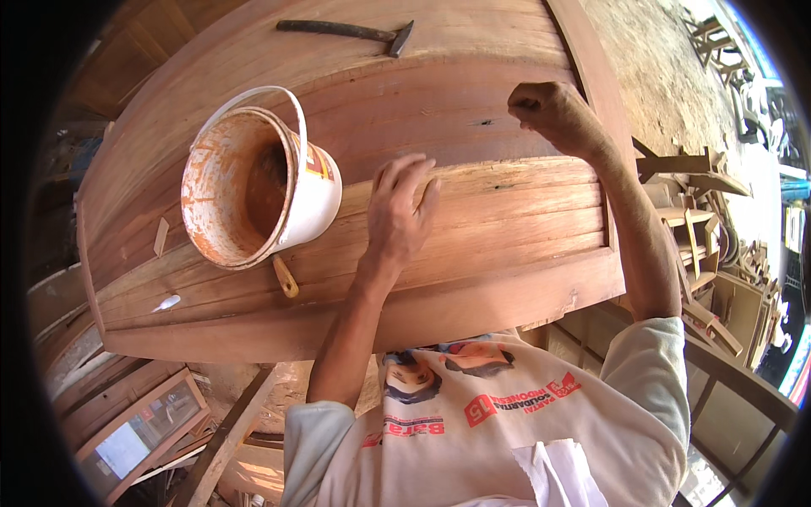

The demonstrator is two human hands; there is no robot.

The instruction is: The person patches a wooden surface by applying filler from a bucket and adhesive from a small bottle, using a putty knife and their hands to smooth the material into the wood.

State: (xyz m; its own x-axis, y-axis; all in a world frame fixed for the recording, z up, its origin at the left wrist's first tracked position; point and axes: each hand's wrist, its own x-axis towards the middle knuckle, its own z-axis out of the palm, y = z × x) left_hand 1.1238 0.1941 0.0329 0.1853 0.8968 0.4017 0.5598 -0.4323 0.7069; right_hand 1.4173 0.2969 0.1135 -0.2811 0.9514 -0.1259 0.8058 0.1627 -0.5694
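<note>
A large wooden panel of joined boards with a raised frame lies before me. My left hand hovers over or rests on its middle, fingers slightly bent and apart, holding nothing I can see. Farther right, my right hand is curled closed above the boards near the right frame strip; whatever its fingers may hold is hidden. Left of my left hand stands a white plastic bucket, smeared inside with orange-brown paste, its handle raised. A tool's yellowish wooden handle sticks out from beneath the bucket's near side.
A hammer lies at the panel's far side. Left of the bucket are a small wood chip and a small white piece. Wooden frames lean at the lower left, and stacked wood pieces stand on the right.
</note>
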